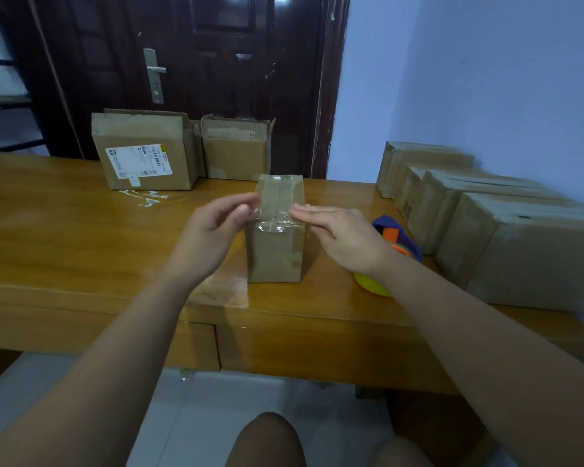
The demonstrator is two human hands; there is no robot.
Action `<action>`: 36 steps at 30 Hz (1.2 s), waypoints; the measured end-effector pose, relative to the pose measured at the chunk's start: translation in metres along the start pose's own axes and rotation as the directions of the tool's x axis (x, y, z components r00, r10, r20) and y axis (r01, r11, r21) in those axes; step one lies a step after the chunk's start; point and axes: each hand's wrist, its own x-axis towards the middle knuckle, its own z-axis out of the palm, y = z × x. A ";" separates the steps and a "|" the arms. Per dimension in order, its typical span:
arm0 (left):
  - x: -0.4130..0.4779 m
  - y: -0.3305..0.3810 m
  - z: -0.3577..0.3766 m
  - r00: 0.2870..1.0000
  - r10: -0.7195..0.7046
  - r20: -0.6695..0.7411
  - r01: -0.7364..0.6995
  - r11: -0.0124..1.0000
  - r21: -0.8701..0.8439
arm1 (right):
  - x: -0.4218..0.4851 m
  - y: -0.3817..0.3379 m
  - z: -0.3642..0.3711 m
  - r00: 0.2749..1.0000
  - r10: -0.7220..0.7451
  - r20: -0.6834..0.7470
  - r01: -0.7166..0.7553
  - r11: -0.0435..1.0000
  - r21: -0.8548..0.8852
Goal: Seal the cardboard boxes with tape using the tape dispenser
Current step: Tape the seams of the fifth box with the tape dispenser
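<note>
Pressing right hand point(344, 237): my fingers lie straight and together, tips flat on the clear tape strip point(277, 224) at the box top's 3 o'clock edge, gripping nothing.
Left hand point(213, 230): fingers loosely curled, thumb and forefinger tips at the strip's 9 o'clock end; I cannot tell whether they pinch it or only touch it.
Small upright brown cardboard box point(274, 254): stands mid-table between my hands, flaps down.
Purple, orange and yellow tape dispenser point(397, 235): on the wooden table point(64, 230) at the box's 3 o'clock, mostly hidden behind my right wrist.
Row of taped brown boxes point(520, 244): 2 to 3 o'clock, blurred toward the frame edge.
Labelled brown box point(142, 153), open-flapped brown box point(235, 150): 11 and 12 o'clock; print unreadable.
Crumpled clear tape scraps point(145, 197): 11 o'clock, shape unclear.
</note>
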 end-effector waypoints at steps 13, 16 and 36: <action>-0.008 -0.054 0.017 0.983 0.179 -0.035 -0.167 0.960 0.225 | -0.005 -0.002 -0.006 0.998 0.041 0.050 -0.047 0.990 0.134; -0.007 -0.055 0.020 0.978 0.202 -0.047 -0.184 0.950 0.253 | -0.006 -0.001 -0.003 0.999 0.040 0.028 -0.044 0.986 0.159; -0.002 -0.065 0.026 0.929 0.369 -0.031 -0.339 0.882 0.327 | -0.010 -0.001 0.030 0.963 0.123 -0.241 -0.026 0.929 0.369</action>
